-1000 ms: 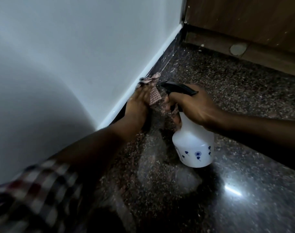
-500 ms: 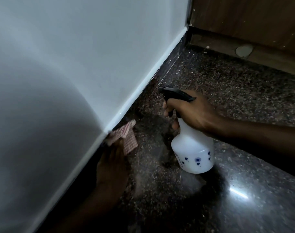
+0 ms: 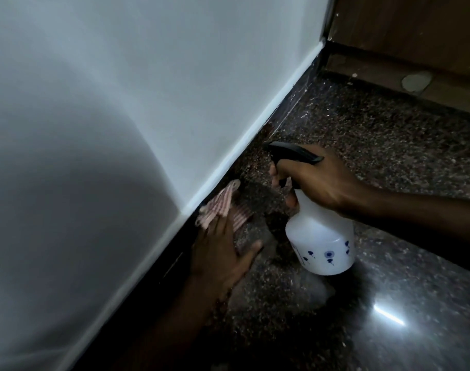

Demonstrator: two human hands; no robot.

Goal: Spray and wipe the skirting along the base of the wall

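White painted wall (image 3: 148, 103) at left. A dark speckled stone skirting (image 3: 175, 253) runs along its base, long axis near-left to far-right. Left hand (image 3: 223, 253) lies flat, fingers straight, pressing a red-and-white checked cloth (image 3: 217, 207) onto the skirting. Right hand (image 3: 316, 180) is curled round the neck of a white plastic spray bottle with black trigger (image 3: 319, 236), nozzle towards the skirting beyond the cloth. Left hand is nearer, so the next wipe probably follows that axis.

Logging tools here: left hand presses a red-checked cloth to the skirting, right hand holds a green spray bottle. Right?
Not green: the head view shows the spray bottle in the right hand is white with small blue flowers. The left hand does press the red-checked cloth to the skirting.
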